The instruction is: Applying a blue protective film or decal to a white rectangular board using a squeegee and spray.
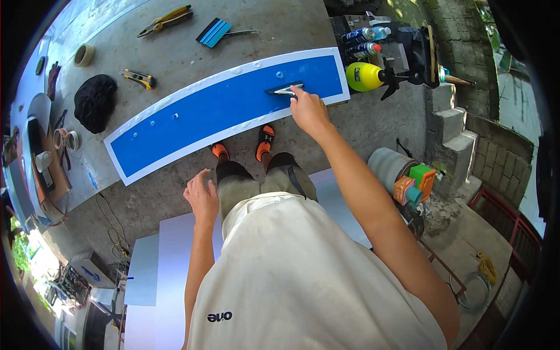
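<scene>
A long blue panel with a white border [217, 100] lies across the near edge of the table, with small water droplets or bubbles on its surface. My right hand [309, 109] grips the handle of a squeegee [284, 89] with a dark blade, which rests on the blue face toward the panel's right end. My left hand [202, 193] hangs in front of my body, below the panel's near edge. Its fingers are loosely apart, and nothing is in them.
Pliers [164, 21], a blue application card [214, 32], a yellow utility knife [139, 78], a tape roll [84, 55] and a black cloth bundle [95, 102] lie on the table [186, 55]. At right stand a yellow spray bottle [364, 76] and several cans. Cables [119, 233] trail at left.
</scene>
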`<control>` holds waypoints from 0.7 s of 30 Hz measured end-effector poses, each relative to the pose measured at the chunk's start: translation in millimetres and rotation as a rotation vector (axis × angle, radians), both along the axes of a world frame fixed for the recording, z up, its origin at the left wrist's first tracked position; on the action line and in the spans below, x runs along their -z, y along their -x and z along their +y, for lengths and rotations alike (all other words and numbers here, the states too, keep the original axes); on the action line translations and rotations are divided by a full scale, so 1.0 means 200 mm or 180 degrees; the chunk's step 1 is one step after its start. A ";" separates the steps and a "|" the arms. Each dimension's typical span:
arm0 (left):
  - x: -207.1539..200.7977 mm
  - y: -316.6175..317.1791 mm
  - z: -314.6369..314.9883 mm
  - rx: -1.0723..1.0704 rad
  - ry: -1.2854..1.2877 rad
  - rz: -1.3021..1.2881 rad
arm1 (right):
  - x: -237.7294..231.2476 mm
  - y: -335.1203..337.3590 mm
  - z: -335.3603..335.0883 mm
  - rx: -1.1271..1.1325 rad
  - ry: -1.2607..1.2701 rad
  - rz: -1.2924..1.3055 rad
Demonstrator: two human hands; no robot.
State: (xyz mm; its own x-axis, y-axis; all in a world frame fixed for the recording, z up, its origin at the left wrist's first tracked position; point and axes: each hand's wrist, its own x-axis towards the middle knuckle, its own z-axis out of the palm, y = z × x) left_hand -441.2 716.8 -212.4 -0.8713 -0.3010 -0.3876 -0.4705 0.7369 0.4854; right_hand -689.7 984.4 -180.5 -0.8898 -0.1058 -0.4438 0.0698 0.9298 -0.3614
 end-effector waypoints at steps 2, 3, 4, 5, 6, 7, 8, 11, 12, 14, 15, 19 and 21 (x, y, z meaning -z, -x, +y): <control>0.00 0.02 0.01 -0.0015 0.0024 0.0013 | 0.00 0.01 0.04 0.0021 -0.0065 -0.0063; -0.01 0.03 0.02 -0.0039 0.0010 0.0002 | -0.01 -0.03 0.06 -0.0039 -0.0139 -0.0082; -0.01 0.03 0.02 -0.0076 0.0001 -0.0025 | -0.02 -0.06 0.09 -0.0081 -0.0318 -0.0365; -0.01 0.04 0.02 -0.0125 0.0008 -0.0091 | -0.04 -0.10 0.12 -0.0114 -0.0229 -0.0102; -0.01 0.04 0.02 -0.0153 0.0006 -0.0129 | -0.04 -0.10 0.14 -0.0175 -0.0249 -0.0275; -0.02 0.05 0.02 -0.0171 0.0013 -0.0141 | -0.05 -0.11 0.17 -0.0196 -0.0412 -0.0621; -0.02 0.05 0.02 -0.0126 0.0037 -0.0128 | -0.04 -0.07 0.19 -0.0151 -0.0263 -0.0347; -0.02 0.05 0.03 -0.0070 0.0056 -0.0160 | 0.03 0.15 0.23 -0.0068 0.0103 0.0162; -0.02 0.06 0.03 -0.0032 0.0033 -0.0200 | 0.05 0.16 0.25 -0.0043 0.0004 0.0232; -0.02 0.06 0.03 -0.0037 0.0081 -0.0179 | 0.06 0.13 0.28 -0.0022 -0.0193 -0.0026; -0.03 0.05 0.03 -0.0042 0.0117 -0.0167 | 0.06 0.08 0.30 -0.0062 -0.0334 -0.0140; -0.04 0.05 0.05 -0.0225 0.0055 -0.0377 | -0.02 -0.06 0.42 -0.0104 -0.0519 -0.0568; -0.04 0.05 0.07 -0.0093 0.0092 -0.0436 | -0.02 0.06 0.47 -0.0047 -0.0293 -0.0143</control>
State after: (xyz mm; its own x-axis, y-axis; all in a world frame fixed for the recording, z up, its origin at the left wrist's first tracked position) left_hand -451.4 731.7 -204.6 -0.8015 -0.3383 -0.4931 -0.5524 0.7345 0.3940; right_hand -701.3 1078.6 -176.5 -0.8675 -0.0756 -0.4917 0.0701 0.9600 -0.2712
